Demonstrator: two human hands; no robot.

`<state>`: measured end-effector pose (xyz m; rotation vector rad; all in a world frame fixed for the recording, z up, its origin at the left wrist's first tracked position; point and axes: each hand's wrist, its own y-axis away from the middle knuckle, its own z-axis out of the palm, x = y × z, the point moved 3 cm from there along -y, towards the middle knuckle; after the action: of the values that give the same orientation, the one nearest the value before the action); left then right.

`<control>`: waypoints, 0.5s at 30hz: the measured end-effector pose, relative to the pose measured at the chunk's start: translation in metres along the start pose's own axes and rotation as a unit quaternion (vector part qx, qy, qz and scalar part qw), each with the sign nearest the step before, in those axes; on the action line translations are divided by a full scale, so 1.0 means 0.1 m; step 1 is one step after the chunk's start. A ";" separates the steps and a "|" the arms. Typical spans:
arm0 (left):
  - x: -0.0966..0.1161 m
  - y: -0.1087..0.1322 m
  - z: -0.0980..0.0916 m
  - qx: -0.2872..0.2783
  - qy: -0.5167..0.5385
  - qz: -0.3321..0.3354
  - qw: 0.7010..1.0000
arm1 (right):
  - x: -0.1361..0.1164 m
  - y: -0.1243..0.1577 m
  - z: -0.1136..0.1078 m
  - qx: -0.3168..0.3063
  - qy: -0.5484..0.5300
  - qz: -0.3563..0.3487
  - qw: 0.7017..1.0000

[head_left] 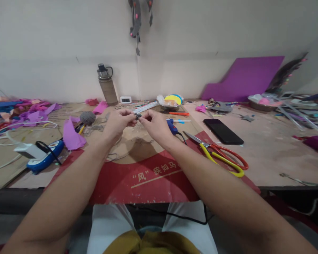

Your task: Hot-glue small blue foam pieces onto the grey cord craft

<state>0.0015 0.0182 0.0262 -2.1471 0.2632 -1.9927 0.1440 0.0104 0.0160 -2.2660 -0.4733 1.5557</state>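
My left hand (119, 121) and my right hand (155, 124) meet above the middle of the table, fingers pinched together. Between the fingertips sits a small dark grey piece (138, 115), too small to name. Both hands hover over a brown and red cardboard sheet (148, 176). A thin grey thread (116, 155) loops on the cardboard under my left wrist. A grey ball of yarn (87, 118) lies just left of my left hand. A blue glue gun (172, 126) lies just right of my right hand.
Scissors with red and yellow handles (222, 157) and a black phone (223, 131) lie to the right. Purple and pink paper scraps (71, 135), a white charger (29, 151) and a blue object (46, 155) lie left. A water bottle (107, 84), a bowl (171, 101) and a purple board (243, 77) stand at the back.
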 end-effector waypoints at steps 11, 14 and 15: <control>0.02 0.03 0.06 -0.005 0.078 -0.024 0.997 | 0.06 -0.03 0.02 0.016 -0.078 0.048 0.996; 0.01 0.03 0.08 -0.004 0.082 -0.027 0.996 | 0.06 -0.02 0.02 0.024 -0.079 0.057 0.995; 0.01 0.03 0.08 -0.005 0.083 -0.030 0.996 | 0.06 -0.03 0.01 0.030 -0.080 0.058 0.995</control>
<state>0.0099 0.0152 0.0257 -2.0189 0.2372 -2.2121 0.1447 0.0157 0.0115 -2.1688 -0.3380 1.7925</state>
